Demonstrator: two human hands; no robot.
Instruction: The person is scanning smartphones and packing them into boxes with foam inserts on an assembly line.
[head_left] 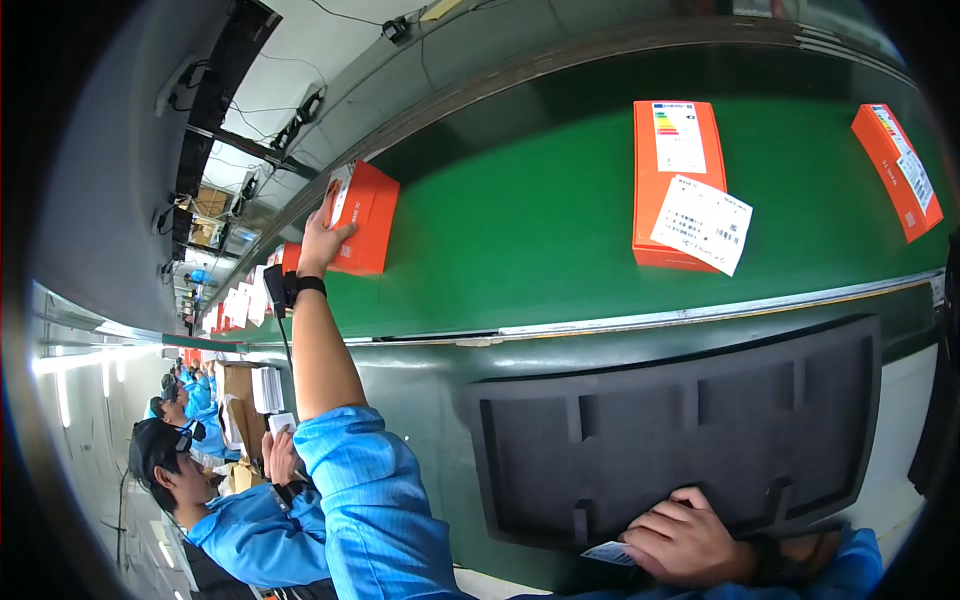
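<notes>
My left arm reaches far out over the green conveyor belt. At its end, my left hand [322,243] grips an orange carton [372,225] by its near left side, thumb on the front face, fingers along the pale label. Close to my body, my right hand [688,540] is closed with curled fingers at the lower edge of a black moulded tray [640,430]. A small printed label sheet [606,553] pokes out from under its fingers; how they pinch it is partly hidden.
Another orange carton [648,225] lies on the belt [500,220] with a loose white printed sheet [703,225] across it. One more carton [897,172] lies far right. A co-worker in blue [250,530] sits at left, beside stacked papers [267,390]. A metal rail [600,325] edges the belt.
</notes>
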